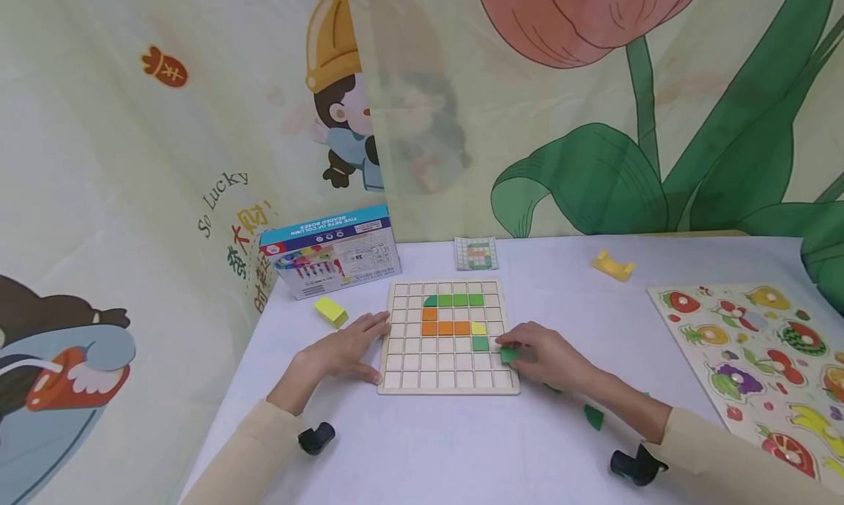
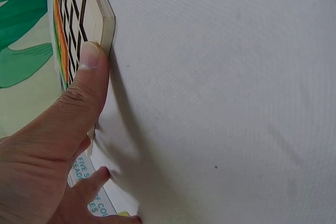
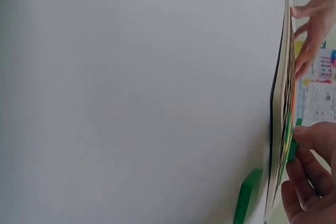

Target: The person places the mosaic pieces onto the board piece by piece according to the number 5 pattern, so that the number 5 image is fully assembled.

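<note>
A wooden grid board lies on the white table, with green tiles, orange tiles and one yellow tile set in its squares. My left hand rests along the board's left side, fingers spread; its thumb touches the near corner. At the right edge, my right hand pinches a green tile between thumb and fingers, over the board's margin. Loose green pieces, one with a curved edge, lie by the right forearm, some partly hidden under it.
A small pattern card sits behind the board. To the left stand a printed box and a yellow block. At right are a yellow plastic piece and a fruit-picture board. A printed curtain hangs behind the table.
</note>
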A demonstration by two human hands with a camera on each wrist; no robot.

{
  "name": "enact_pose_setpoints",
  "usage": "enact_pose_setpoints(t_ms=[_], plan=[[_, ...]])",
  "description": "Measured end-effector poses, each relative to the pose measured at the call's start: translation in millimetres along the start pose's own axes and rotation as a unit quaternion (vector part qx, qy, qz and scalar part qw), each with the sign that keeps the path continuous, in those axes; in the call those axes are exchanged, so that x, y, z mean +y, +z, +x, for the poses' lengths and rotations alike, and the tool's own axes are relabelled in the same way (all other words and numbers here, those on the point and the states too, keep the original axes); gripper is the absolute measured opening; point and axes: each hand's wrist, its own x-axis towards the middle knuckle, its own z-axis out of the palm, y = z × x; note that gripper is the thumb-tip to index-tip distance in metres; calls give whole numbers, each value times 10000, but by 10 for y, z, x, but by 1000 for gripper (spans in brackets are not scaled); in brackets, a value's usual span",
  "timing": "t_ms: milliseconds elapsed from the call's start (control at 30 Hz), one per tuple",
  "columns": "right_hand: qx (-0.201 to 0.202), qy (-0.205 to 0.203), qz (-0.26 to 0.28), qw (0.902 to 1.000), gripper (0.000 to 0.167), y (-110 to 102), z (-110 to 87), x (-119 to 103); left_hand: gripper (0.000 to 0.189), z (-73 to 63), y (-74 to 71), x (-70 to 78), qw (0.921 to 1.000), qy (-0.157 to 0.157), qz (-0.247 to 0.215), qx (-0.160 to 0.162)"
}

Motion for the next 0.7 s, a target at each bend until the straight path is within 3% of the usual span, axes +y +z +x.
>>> enact_pose_setpoints(t_ms=[167, 700], plan=[[-34, -439, 3, 9990, 34, 115, 112, -115, 90, 3, -3, 2, 10000, -12, 9, 15], [-85, -529, -108, 9985, 34, 235, 188, -255, 92, 10, -1, 1, 10000, -19, 68, -4]])
